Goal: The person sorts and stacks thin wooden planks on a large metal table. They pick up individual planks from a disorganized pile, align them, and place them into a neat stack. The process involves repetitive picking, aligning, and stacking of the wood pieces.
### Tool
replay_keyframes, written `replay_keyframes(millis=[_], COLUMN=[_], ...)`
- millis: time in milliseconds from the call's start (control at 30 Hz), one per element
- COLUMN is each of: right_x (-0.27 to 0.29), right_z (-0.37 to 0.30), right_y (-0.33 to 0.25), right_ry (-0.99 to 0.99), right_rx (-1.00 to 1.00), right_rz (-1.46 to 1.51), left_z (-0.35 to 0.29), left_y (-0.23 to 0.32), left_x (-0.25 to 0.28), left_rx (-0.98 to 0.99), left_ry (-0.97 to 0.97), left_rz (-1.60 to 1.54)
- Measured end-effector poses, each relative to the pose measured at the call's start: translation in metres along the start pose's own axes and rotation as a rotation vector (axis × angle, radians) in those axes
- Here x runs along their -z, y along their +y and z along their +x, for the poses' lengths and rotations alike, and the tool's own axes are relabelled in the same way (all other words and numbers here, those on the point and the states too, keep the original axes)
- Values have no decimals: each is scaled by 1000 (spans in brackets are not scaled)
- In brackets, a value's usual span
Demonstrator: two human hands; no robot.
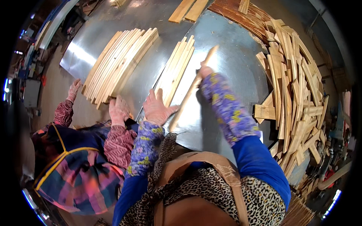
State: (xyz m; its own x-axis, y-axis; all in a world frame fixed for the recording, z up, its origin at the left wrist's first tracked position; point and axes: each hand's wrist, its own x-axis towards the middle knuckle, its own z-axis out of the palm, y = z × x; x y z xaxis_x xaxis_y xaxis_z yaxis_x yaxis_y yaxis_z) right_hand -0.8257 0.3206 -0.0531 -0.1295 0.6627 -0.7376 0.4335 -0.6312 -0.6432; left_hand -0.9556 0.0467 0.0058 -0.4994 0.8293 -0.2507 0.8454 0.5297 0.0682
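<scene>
A wooden strip [186,101] slants over the metal tabletop in front of me, with my right hand [205,71] closed around its upper part. My left hand [157,110], in a pale pinkish glove, lies with fingers spread at the near end of a small row of wooden strips [175,67]. Its thumb points toward the held strip; whether they touch I cannot tell. To the left, a co-worker's two gloved hands, one at the outer side [74,90] and one at the near end [119,109], are by a wider row of strips [117,62].
A tall, jumbled heap of wooden pieces [290,86] fills the table's right side. Two boards [187,10] lie at the far edge, near a reddish-brown wooden sheet [241,19]. A seam divides the metal tabletop [233,49]. The co-worker [83,165] is close on my left.
</scene>
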Motion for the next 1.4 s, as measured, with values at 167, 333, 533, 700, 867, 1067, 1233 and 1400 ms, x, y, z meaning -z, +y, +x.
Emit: replay_keyframes(millis=[167, 333, 533, 700, 867, 1067, 1233, 1400], right_x=[-93, -90, 131, 349, 534, 645, 705, 755], right_z=[12, -31, -173, -270, -350, -374, -406, -440], right_y=[57, 97, 177, 345, 455, 537, 519, 383], right_ry=[-158, -305, 38, 864, 1283, 974, 907, 1172], right_rx=[348, 828, 490, 344, -156, -89, 49, 616], right_rz=[69, -443, -382, -205, -506, -726, -697, -507], left_z=[17, 33, 55, 58, -1, -149, -263, -353], left_y=[11, -51, -97, -52, 96, 377, 518, 614], left_x=[3, 21, 0, -4, -46, -98, -121, -115], left_rx=[-7, -77, 15, 42, -442, -1017, -1307, -1212], left_ry=[-104, 103, 46, 135, 318, -75, -352, -631], left_rz=[-28, -237, 277, 407, -156, -415, -580, -861])
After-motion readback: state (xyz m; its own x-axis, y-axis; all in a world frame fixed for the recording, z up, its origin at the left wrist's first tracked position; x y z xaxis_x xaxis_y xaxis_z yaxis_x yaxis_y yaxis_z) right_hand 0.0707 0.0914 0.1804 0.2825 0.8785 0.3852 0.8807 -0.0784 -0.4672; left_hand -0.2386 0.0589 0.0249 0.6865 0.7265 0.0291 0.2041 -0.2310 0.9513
